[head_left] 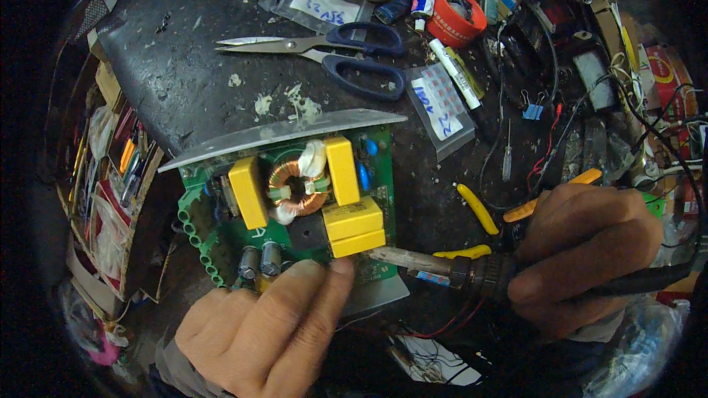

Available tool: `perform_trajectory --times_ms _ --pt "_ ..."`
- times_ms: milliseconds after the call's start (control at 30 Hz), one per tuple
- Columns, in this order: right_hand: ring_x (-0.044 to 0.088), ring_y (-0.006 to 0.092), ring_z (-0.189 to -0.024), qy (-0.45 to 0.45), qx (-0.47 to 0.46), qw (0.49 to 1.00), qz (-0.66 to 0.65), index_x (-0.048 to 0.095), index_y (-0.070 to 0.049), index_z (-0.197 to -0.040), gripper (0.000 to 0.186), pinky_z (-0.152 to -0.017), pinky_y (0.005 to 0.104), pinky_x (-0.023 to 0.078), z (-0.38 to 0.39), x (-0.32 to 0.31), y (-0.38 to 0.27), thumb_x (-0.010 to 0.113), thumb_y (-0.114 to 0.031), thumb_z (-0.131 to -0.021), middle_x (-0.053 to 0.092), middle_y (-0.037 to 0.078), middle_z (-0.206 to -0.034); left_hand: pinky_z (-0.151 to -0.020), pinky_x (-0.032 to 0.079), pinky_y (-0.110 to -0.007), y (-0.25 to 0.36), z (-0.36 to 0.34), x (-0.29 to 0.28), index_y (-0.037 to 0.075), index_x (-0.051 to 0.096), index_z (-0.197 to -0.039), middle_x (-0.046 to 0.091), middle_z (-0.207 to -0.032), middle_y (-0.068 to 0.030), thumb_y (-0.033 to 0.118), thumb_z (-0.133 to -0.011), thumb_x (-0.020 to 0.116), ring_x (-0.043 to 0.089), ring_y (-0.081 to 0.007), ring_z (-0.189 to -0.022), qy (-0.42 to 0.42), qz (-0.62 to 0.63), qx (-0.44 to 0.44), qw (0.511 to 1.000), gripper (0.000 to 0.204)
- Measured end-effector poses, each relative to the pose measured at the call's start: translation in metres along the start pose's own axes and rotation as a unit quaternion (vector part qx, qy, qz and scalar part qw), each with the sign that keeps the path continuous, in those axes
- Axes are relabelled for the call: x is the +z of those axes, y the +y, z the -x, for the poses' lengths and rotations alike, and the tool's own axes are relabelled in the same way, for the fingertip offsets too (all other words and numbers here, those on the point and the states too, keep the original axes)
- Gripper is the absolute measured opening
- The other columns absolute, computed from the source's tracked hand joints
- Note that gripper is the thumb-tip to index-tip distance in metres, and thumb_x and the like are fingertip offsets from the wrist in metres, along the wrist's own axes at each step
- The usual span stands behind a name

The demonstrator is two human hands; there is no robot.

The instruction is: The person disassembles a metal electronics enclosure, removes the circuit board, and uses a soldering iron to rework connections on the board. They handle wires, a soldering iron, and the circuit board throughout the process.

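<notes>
A green circuit board [295, 158] with a grey metal plate [287, 130] along its far edge sits in front of me. It carries a copper-wound ring coil [299, 184], several yellow block capacitors [247, 193] and two can capacitors [271, 258]. My left hand [265, 332] grips the board's near edge, fingertips beside the cans and a yellow block [355, 227]; its thumb is hidden. In my right hand [586, 250] is a soldering iron [424, 262], pointing left. Its metal end reaches the board's right side by the yellow block; whether the tip touches is hidden.
Beyond the board lie blue-handled scissors [361, 66], small plastic bags [442, 114] and a white marker [455, 74]. Yellow-handled pliers [478, 208] and an orange-handled tool [553, 195] lie near the iron. Cables [553, 51] crowd the right; a box of pens [122, 169] stands left.
</notes>
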State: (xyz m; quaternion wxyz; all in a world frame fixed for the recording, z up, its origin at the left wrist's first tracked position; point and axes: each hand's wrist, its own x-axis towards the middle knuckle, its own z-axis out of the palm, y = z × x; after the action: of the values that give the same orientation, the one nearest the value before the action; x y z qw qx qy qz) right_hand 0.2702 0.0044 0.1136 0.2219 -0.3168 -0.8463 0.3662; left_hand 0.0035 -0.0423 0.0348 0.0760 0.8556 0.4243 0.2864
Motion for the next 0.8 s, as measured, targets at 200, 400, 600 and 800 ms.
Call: perform_trajectory --times_ms 200,400,600,800 --pt "0.061 0.0156 -0.053 0.034 -0.024 0.999 0.009 0.076 -0.007 -0.085 0.026 -0.046 0.0254 0.045 0.003 0.006 0.004 0.086 -0.01 -0.06 0.065 0.01 -0.073 -0.049 0.043 -0.031 0.001 -0.001 0.002 0.007 0.076 -0.096 0.067 -0.084 -0.0087 0.012 -0.058 0.072 0.059 -0.0186 -0.06 0.01 -0.01 0.01 1.0 0.039" --pt "0.06 0.0155 -0.051 0.021 0.002 1.0 0.011 0.075 -0.007 -0.081 0.023 -0.045 0.0254 0.044 0.003 0.003 0.0 0.085 -0.01 -0.06 0.064 0.01 -0.071 -0.049 0.044 -0.03 0.0 -0.003 0.001 0.006 0.076 -0.097 0.067 -0.083 -0.0091 0.012 -0.057 0.073 0.061 -0.0188 -0.061 0.01 -0.005 0.026 1.0 0.041" --pt "0.06 0.0173 -0.053 0.038 0.045 0.998 0.013 0.075 -0.007 -0.08 0.021 -0.047 0.0275 0.044 0.004 0.006 -0.009 0.084 -0.011 -0.061 0.064 0.01 -0.07 -0.053 0.048 -0.031 -0.001 -0.001 0.004 0.004 0.075 -0.097 0.068 -0.086 -0.0114 0.012 -0.056 0.072 0.063 -0.0211 -0.065 0.009 0.031 0.025 0.999 0.043" --pt "0.062 0.019 -0.054 -0.044 0.035 0.998 0.009 0.075 -0.007 -0.083 0.022 -0.048 0.0289 0.046 0.008 -0.004 -0.004 0.083 -0.012 -0.064 0.066 0.011 -0.069 -0.053 0.049 -0.032 -0.001 0.001 0.005 0.004 0.075 -0.095 0.068 -0.087 -0.0122 0.011 -0.056 0.072 0.065 -0.0228 -0.066 0.01 0.027 0.03 0.999 0.039"
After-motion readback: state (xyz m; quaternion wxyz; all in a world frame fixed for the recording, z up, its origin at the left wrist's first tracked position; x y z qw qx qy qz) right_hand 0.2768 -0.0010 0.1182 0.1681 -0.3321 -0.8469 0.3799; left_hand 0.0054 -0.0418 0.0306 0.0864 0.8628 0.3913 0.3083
